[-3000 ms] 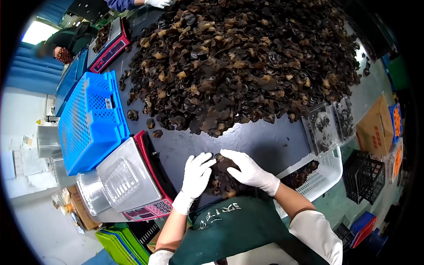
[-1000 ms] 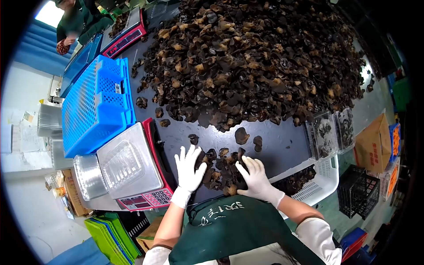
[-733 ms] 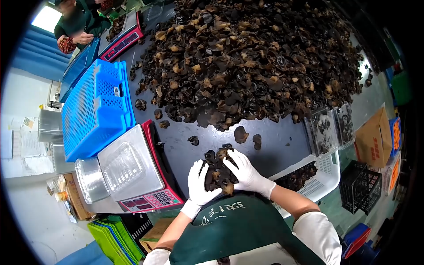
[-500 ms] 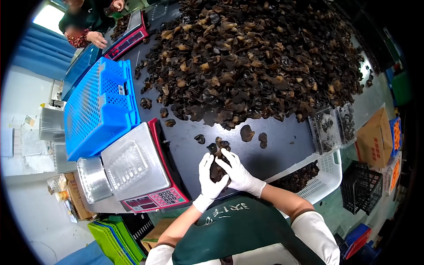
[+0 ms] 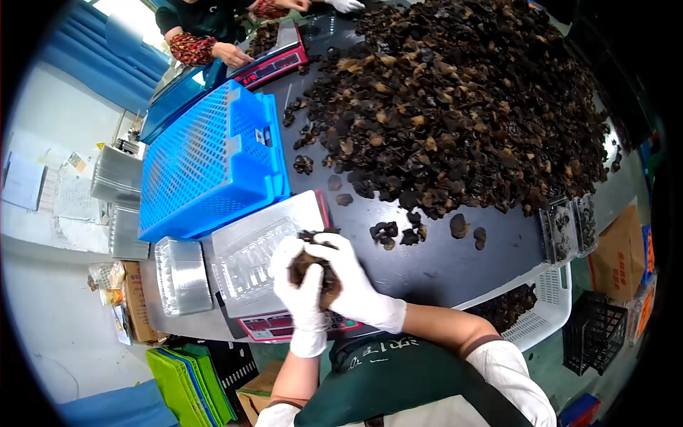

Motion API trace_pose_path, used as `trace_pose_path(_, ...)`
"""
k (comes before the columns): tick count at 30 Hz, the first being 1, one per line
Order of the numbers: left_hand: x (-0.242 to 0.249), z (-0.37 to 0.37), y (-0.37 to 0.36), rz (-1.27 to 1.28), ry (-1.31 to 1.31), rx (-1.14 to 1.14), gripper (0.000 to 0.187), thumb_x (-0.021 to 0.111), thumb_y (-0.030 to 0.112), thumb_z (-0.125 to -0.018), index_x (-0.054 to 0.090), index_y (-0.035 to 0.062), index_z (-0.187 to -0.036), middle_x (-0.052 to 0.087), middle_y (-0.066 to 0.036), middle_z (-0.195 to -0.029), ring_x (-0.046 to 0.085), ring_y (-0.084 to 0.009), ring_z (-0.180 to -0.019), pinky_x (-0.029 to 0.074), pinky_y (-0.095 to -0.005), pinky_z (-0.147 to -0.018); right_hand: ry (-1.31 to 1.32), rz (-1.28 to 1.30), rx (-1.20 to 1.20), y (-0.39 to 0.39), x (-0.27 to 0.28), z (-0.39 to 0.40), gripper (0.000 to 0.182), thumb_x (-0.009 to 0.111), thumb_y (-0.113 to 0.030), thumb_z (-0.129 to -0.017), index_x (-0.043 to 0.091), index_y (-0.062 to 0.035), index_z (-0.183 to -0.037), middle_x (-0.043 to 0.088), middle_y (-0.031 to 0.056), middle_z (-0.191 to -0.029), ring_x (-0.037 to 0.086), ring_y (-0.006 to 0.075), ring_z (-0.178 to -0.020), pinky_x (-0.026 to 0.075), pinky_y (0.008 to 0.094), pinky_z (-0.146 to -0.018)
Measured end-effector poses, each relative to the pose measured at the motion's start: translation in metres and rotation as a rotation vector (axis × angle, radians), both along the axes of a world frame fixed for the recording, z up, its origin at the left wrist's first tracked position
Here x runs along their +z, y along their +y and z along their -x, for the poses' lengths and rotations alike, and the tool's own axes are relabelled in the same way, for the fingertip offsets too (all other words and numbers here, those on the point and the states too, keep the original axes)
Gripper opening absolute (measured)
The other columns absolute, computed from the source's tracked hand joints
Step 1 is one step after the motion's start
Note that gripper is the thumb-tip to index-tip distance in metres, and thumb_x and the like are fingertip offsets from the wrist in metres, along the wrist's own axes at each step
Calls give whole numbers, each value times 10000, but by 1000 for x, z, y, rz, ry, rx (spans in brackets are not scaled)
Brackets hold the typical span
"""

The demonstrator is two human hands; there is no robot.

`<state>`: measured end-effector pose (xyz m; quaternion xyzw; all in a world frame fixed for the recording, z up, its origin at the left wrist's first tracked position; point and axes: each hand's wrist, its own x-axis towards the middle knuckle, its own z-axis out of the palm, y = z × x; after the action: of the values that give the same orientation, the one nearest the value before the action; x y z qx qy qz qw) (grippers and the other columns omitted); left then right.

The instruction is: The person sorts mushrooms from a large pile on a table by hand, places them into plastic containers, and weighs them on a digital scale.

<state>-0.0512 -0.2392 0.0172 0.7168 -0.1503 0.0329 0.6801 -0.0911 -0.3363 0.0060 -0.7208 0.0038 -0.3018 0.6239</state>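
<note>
Both of my hands wear white gloves and are cupped around a clump of dark dried mushrooms [image 5: 315,265]. My left hand [image 5: 301,290] and my right hand [image 5: 350,282] hold that clump over the scale [image 5: 281,324], just right of the clear plastic tray [image 5: 245,257] on its steel pan. A few loose mushroom pieces [image 5: 389,231] lie on the dark table [image 5: 441,263] to the right. The big mushroom heap [image 5: 469,99] fills the far half of the table.
A blue perforated crate [image 5: 210,160] lies upside down beyond the scale. Stacked clear trays [image 5: 181,276] sit left of it. Filled clear boxes [image 5: 569,226] and a white basket [image 5: 544,306] are at the right. Another person's sleeves [image 5: 196,48] and a second scale [image 5: 267,64] are at the far end.
My hands gathered loose mushrooms on the table into a clump, lifted it and carried it left over the scale. The view swung left with them.
</note>
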Motion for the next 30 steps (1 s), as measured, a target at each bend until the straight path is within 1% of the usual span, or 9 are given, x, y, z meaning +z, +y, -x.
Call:
trace_pose_path(4, 1, -63, 66, -69, 5, 82, 264, 538, 57, -902, 599, -26, -1145, 607, -123, -1172, 566, -211, -1095, 420, -340, -997, 30, -21, 110, 53, 4, -60, 562, 678, -22, -683, 500, -86, -1213, 443, 191, -1253, 448, 409, -1117, 398, 487, -944)
trace_pose_path(9, -25, -111, 101, -207, -118, 160, 231, 505, 67, -937, 617, -21, -1118, 620, -121, -1120, 582, -217, -1055, 438, -334, -960, 102, 222, 123, 75, -11, -105, 568, 703, -89, -682, 500, -70, -1211, 489, 170, -1168, 494, 388, -1033, 424, 468, -892)
trace_pose_path(11, -29, -116, 110, -387, -190, 155, 221, 505, 70, -931, 627, -7, -1099, 620, -136, -1103, 579, -250, -1050, 434, -355, -959, 285, 572, 156, 68, -2, -109, 675, 754, -156, -657, 485, -51, -1268, 524, 144, -1120, 530, 341, -978, 444, 427, -837)
trace_pose_path(16, -7, -112, 127, -797, -289, 162, 195, 538, 74, -893, 649, 37, -1049, 640, -129, -1070, 556, -318, -1054, 385, -412, -1000, 328, 963, 81, 41, 19, -95, 920, 808, -229, -603, 395, -2, -1394, 537, 136, -1113, 541, 306, -955, 451, 397, -827)
trace_pose_path(19, -14, -116, 147, -769, -315, 142, 241, 519, 121, -908, 637, 52, -1107, 642, -109, -1138, 500, -328, -1154, 327, -436, -1067, 435, 875, 211, 33, 31, -85, 795, 734, -149, -694, 385, -26, -1398, 455, 181, -1336, 440, 390, -1224, 368, 472, -1031)
trace_pose_path(22, -11, -115, 164, -726, -304, 40, 389, 476, 293, -956, 584, 23, -1214, 598, -133, -1237, 465, -335, -1214, 296, -456, -1093, 277, 693, 192, 11, 33, -66, 718, 663, -146, -734, 402, -53, -1396, 469, 162, -1328, 439, 377, -1227, 354, 486, -1033)
trace_pose_path(26, -12, -106, 169, -901, -311, -64, 582, 501, 471, -925, 524, 35, -1308, 508, -190, -1325, 399, -389, -1270, 267, -493, -1107, 452, 616, -101, -51, -8, -36, 388, 630, -153, -720, 619, -110, -1106, 592, 79, -1153, 505, 292, -1110, 385, 446, -948)
trace_pose_path(27, -10, -101, 166, -910, -297, -62, 612, 519, 496, -906, 526, 34, -1307, 499, -203, -1324, 390, -406, -1273, 269, -503, -1105, 426, 771, -310, -65, -45, -21, 319, 638, -184, -751, 637, -119, -1063, 608, 69, -1124, 500, 285, -1121, 377, 455, -947)
trace_pose_path(30, -6, -90, 154, -822, -247, -118, 583, 505, 472, -921, 534, 26, -1295, 506, -211, -1310, 399, -387, -1271, 294, -487, -1084, 668, 1027, -448, -96, -84, 15, 339, 649, -245, -822, 623, -160, -1149, 574, 75, -1215, 477, 334, -1165, 355, 487, -973)
